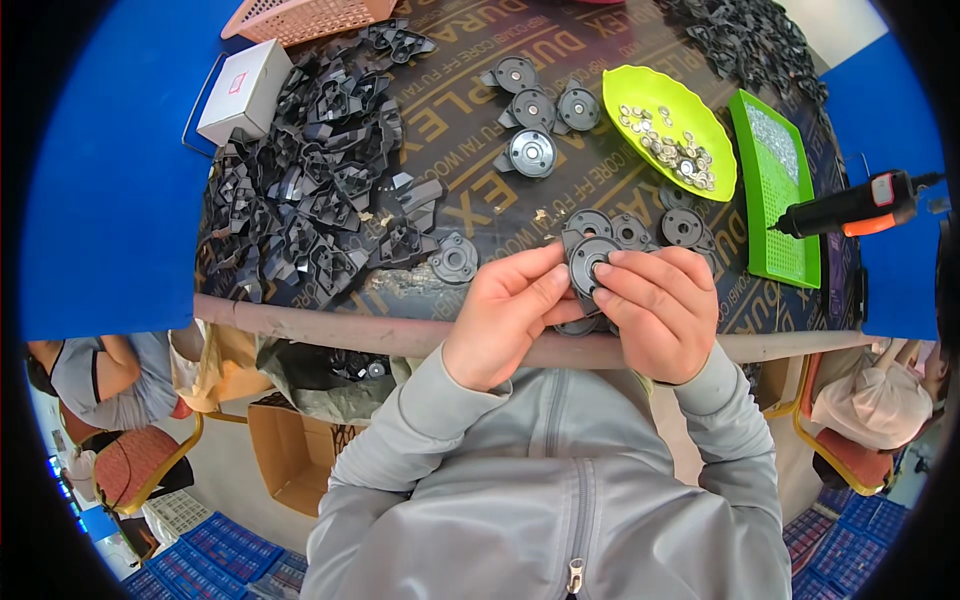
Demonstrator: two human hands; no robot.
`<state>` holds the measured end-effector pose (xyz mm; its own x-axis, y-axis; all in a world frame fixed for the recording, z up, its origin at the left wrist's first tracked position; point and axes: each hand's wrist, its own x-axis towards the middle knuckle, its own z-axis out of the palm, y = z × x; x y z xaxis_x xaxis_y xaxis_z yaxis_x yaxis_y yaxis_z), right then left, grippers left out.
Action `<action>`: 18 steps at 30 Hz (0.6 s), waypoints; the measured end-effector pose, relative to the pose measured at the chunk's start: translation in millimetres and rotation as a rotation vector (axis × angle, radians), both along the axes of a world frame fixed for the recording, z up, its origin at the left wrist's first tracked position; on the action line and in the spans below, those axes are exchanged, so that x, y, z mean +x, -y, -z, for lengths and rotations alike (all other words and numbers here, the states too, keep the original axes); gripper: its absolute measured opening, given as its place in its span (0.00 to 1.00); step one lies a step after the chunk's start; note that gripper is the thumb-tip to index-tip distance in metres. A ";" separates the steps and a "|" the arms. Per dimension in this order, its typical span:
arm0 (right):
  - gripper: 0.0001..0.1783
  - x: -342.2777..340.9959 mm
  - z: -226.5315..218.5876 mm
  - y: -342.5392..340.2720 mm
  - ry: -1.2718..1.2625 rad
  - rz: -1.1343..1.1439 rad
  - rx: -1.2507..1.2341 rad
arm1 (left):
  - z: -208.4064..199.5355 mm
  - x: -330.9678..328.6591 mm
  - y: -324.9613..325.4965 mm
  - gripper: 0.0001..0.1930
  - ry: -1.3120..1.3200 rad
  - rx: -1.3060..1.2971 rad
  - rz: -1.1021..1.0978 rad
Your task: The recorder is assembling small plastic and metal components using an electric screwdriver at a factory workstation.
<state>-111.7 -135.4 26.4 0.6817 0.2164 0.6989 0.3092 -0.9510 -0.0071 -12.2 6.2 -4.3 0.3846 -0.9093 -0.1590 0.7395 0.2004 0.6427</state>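
Close to the table's front edge, my left hand [505, 315] and my right hand [662, 310] both hold a round black plastic part [590, 258] with a ring-shaped face and a hole in its middle. Left fingers and thumb pinch its left side. Right fingertips press on its face at the right, hiding some of it; whether they hold a small piece is not visible. Similar round parts [683, 227] lie just beyond and beside my hands. A single one [458, 258] rests to the left of my left hand.
Angular black plastic pieces [320, 170] are heaped at the left, by a white box [240, 95] and pink basket [300, 22]. Several round parts [532, 153] lie mid-table. A yellow-green bowl [640, 88] holds small metal pieces. An electric screwdriver [855, 208] overlaps a green tray [798, 262] at right.
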 end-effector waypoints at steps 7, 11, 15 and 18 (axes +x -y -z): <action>0.09 -0.8 0.6 -3.4 -0.016 0.013 -0.014 | -1.7 -3.4 0.7 0.16 -0.024 0.043 -0.084; 0.10 -0.8 5.4 -3.2 0.011 -0.021 0.020 | -9.8 0.4 2.4 0.15 0.159 0.126 -0.070; 0.14 -6.3 6.6 1.0 0.165 -0.069 0.073 | -35.2 53.0 -5.5 0.13 1.128 0.323 -0.167; 0.16 -6.9 7.0 5.9 0.090 -0.061 0.146 | -38.0 120.8 -1.5 0.13 1.253 0.642 -0.277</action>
<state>-118.6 -141.3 19.4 0.6038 0.1474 0.7834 0.3716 -0.9215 -0.1131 108.7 7.7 33.8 0.7254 -0.6852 0.0649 -0.3862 -0.3272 0.8624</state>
